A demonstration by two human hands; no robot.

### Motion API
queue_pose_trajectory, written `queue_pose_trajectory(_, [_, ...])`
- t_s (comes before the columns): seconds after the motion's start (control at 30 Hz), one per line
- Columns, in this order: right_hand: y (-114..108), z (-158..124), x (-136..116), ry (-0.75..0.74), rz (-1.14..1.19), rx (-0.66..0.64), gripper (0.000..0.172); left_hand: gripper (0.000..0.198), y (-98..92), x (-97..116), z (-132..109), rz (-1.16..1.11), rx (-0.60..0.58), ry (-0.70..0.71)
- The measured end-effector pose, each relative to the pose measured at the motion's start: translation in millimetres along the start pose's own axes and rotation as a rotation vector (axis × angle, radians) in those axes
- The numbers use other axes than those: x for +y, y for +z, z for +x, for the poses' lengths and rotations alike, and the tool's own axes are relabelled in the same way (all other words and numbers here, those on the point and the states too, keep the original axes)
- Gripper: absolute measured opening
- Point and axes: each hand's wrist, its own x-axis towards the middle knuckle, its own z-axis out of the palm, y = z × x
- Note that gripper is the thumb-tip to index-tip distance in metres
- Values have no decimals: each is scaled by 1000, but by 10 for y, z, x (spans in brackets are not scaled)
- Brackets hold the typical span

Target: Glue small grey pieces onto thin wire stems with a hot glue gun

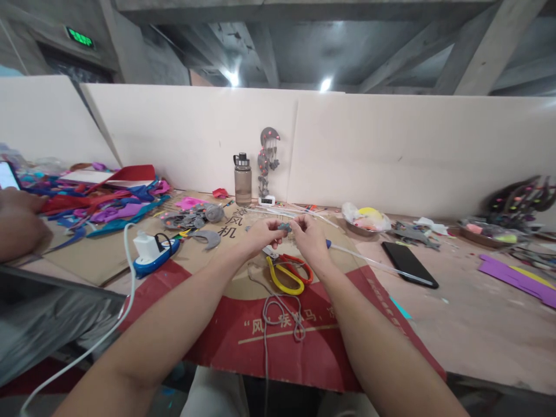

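Observation:
Above the middle of the table, my left hand [266, 233] and my right hand [306, 233] meet with pinched fingers. Both are closed on a small grey felt piece [284, 226], whose outline is partly covered by fingertips. Just below them lie scissors with one yellow and one orange-red handle [286, 279]. A thin grey cord [282, 315] trails in loops past the scissors and down over the front edge of the red-and-brown cardboard sheet [208, 347]. A grey felt crescent [207, 238] lies to the left.
A blue power strip with a white plug [150, 250] is at left; its white cable [128, 289] hangs off the edge. Behind stand a bottle [242, 182] and grey hanging ornament [268, 153]. A black phone [409, 264] lies right. Another person's hand [19, 223] is far left.

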Motion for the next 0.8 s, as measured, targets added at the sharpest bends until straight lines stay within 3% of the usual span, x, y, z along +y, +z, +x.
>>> queue_pose_trajectory(0.27, [-10, -41, -91, 166, 106, -57, 12, 27, 37, 109, -57, -41, -14, 1])
queue_pose_trajectory(0.5, [-24, -66, -159, 192, 132, -82, 10, 21, 22, 106, -44, 49, 53, -23])
queue_pose_trajectory(0.7, [-28, -34, -98, 44, -6, -10, 13, 21, 9, 68, -23, 75, 103, -22])
queue_pose_trajectory(0.8, [-36, -20, -62, 26, -47, -33, 15, 18, 5, 59, -13, 57, 123, -38])
